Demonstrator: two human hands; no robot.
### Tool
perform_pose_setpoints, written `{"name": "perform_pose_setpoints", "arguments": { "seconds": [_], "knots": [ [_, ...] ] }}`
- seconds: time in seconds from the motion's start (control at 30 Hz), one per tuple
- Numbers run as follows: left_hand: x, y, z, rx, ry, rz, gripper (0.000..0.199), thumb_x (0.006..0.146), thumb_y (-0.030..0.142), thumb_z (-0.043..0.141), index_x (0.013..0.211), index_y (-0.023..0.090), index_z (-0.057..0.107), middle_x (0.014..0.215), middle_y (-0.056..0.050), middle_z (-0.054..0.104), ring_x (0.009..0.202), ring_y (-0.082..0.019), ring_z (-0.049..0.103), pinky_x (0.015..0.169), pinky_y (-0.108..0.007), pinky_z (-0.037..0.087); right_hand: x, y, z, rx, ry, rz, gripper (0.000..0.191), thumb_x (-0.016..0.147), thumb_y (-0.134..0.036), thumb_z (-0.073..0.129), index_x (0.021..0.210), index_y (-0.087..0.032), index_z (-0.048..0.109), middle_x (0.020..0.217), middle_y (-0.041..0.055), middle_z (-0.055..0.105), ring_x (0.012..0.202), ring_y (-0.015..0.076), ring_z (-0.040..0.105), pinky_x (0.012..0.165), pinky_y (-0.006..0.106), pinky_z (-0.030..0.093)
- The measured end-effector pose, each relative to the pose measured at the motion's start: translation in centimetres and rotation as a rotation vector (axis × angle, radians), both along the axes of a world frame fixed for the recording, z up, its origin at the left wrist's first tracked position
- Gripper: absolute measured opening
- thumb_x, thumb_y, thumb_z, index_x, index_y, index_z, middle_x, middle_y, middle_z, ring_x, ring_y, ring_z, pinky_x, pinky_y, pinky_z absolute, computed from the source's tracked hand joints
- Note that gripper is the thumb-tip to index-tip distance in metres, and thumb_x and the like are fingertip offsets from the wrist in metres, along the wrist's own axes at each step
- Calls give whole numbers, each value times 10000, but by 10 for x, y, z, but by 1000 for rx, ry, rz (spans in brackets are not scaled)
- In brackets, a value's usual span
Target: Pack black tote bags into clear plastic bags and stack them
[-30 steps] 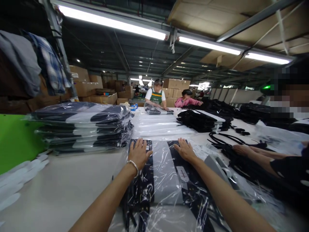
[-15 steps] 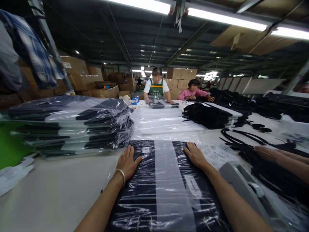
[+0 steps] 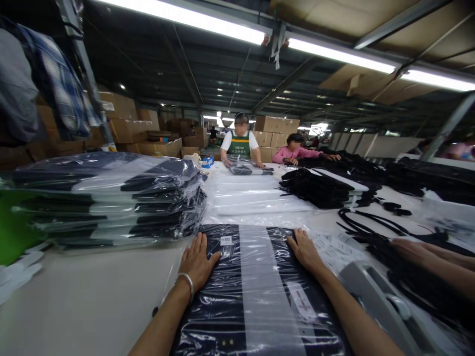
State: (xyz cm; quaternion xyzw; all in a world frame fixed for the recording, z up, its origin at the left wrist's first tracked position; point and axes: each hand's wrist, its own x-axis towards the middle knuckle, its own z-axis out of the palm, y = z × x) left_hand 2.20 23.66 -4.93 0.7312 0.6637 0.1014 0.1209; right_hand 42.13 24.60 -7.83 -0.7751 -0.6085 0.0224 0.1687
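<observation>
Soft bagged bundle, both hands laid along its far corners

The bagged bundle [image 3: 260,291] lies flat on the table [image 3: 100,291] right in front of my camera, between my two forearms, its near end running out of the bottom of the view. I judge it light to moderate in weight and soft: dark folded material with a pale band down the middle, likely to sag if I lifted it from one end. The clear plastic is creased and shiny, so I would expect it to slide under the palms; the contents look hard to break, but the film could tear if pinched sharply. I would take it by both long sides, fingers under the edges and thumbs on top, clear of the white label [image 3: 225,241] and the pale tag [image 3: 301,299].

My left hand [image 3: 198,262] rests palm down on the far left corner, thumb spread inward just beside the label. My right hand [image 3: 306,252] mirrors it on the far right corner, thumb also inward. Both are spread rather than closed, pressing on the bundle without clasping it; whether any fingertip hooks under the edge I cannot tell. The bundle sits between and under them, most of its length on my side of the fingers
</observation>
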Motion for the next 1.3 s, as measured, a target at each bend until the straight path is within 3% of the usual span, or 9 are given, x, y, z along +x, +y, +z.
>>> {"name": "perform_pose_setpoints", "arguments": {
  "seconds": [0.1, 0.27, 0.57, 0.7, 0.83, 0.97, 1.1, 1.2, 1.3],
  "knots": [
    [0, 2, -2, -3, 10, 4, 858, 936, 624, 300, 1565, 71, 111, 1648, -122, 26, 1526, -285, 70, 1217, -507, 146, 5, 3, -3, -18, 31, 33, 729, 970, -503, 272, 1499, -3, 324, 1594, 219, 260, 1495, 345, 192, 1192, 543, 218],
    [1, 3, -2, -7, 26, 0, 858, 934, 626, 296, 1565, 73, 112, 1648, -121, 29, 1526, -287, 77, 1214, -514, 149, 13, 7, -1, -16, 63, 100, 613, 971, -459, 290, 1441, -105, 461, 1554, 152, 386, 1478, 262, 278, 1219, 436, 209],
    [0, 8, -7, -2, 15, 1, 821, 949, 603, 239, 1566, 73, 122, 1647, -129, 34, 1524, -295, 85, 1209, -510, 156, 11, 3, 8, -73, 110, 67, 632, 984, -449, 275, 1487, -85, 390, 1574, 158, 348, 1484, 245, 264, 1207, 402, 229],
    [0, 12, 8, -50, 15, -28, 835, 940, 579, 293, 1547, 18, 173, 1636, -182, 78, 1516, -310, 132, 1203, -485, 192, 2, -2, 26, -109, 101, 74, 601, 984, -453, 318, 1456, -101, 434, 1569, 170, 356, 1473, 269, 292, 1189, 421, 252],
    [-16, -6, 31, -2, 27, -48, 781, 915, 550, 396, 1497, 32, 344, 1612, -209, 210, 1501, -303, 203, 1204, -429, 207, -13, -11, 58, -122, 101, 50, 594, 972, -482, 374, 1406, -95, 495, 1526, 214, 408, 1440, 374, 328, 1140, 563, 283],
    [-53, -54, 27, 138, -91, 111, 808, 882, 485, 448, 1499, -13, 289, 1625, -230, 151, 1514, -333, 122, 1221, -458, 141, -27, -58, 88, -84, 122, 87, 624, 991, -504, 306, 1484, -136, 413, 1575, 163, 347, 1483, 330, 246, 1177, 536, 244],
    [-91, -101, 13, -74, -586, 296, 838, 825, 492, 532, 1466, -7, 326, 1564, -237, 335, 1450, -313, 336, 1196, -398, 261, -45, -136, 106, -26, 328, 297, 714, 984, -600, 247, 1537, -158, 334, 1611, 90, 282, 1502, 233, 204, 1231, 420, 186],
    [-98, -125, 19, -175, -936, 374, 753, 787, 520, 630, 1372, 76, 462, 1487, -202, 476, 1345, -313, 495, 1117, -410, 401, -64, -178, 107, -16, 443, 382, 766, 968, -643, 254, 1537, -136, 329, 1617, 93, 252, 1507, 229, 185, 1242, 427, 149],
    [-87, -143, 38, -312, -1184, 297, 628, 672, 530, 783, 1121, 119, 628, 1192, -164, 707, 1120, -326, 664, 919, -389, 548, -81, -194, 94, -41, 345, 419, 758, 987, -598, 238, 1535, -80, 309, 1618, 128, 220, 1510, 246, 167, 1240, 460, 136]
  ]
}}
